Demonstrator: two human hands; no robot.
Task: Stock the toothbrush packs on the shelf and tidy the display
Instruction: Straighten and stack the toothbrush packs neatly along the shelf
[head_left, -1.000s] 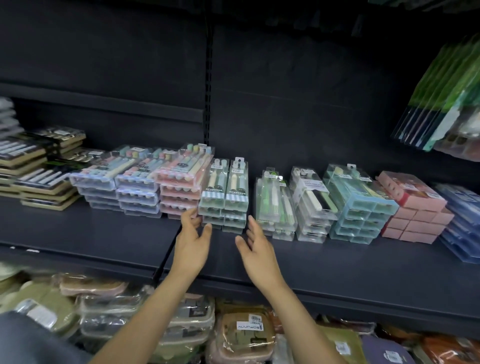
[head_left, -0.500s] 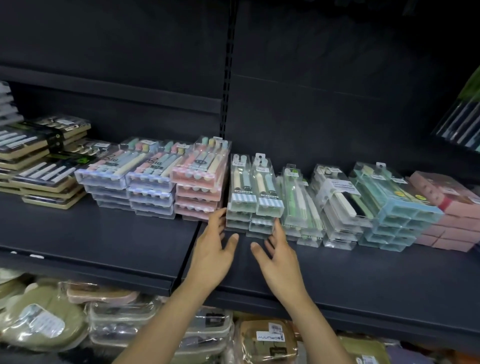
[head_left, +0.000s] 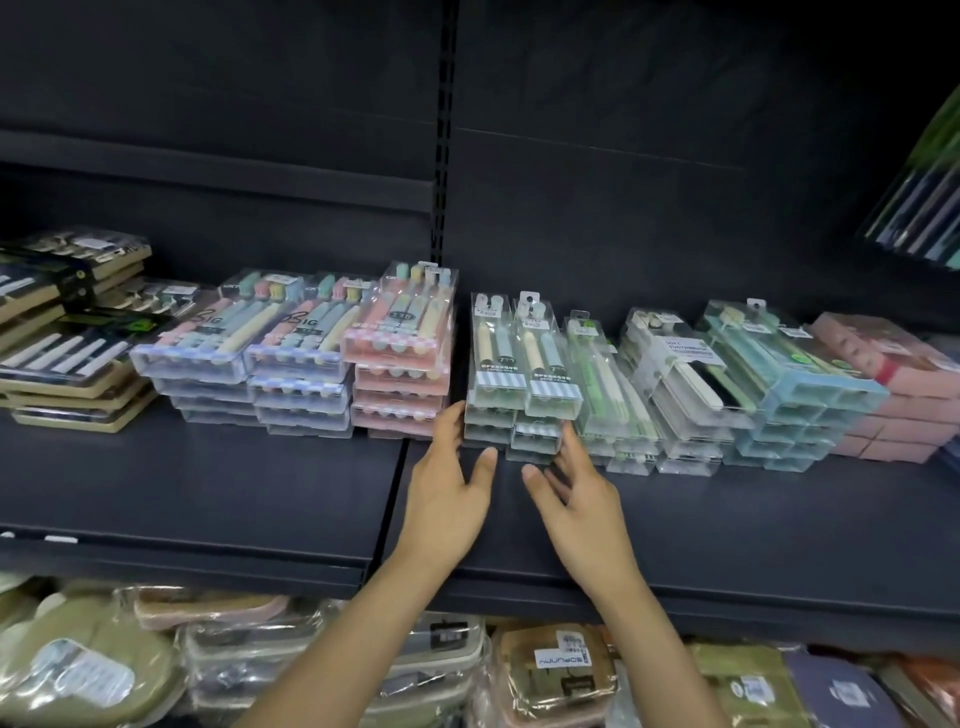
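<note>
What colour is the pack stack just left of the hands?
Pink, seen in the head view.

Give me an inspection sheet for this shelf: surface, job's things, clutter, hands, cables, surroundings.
Surface: dark shelf, front strip bare.
Job's things: two green-striped stacks side by side, lower packs a little out of line; pink stack to their left, clear stacks beyond it; blue stack and pink boxes to the right.
Clutter: nothing seen.
Hands: left hand open, fingertips on the left side of the striped stacks; right hand open, fingers at their right side.
Cables: nothing seen.
Surroundings: bagged pouches on the shelf below; dark back panel; hanging packs at far right.
</note>
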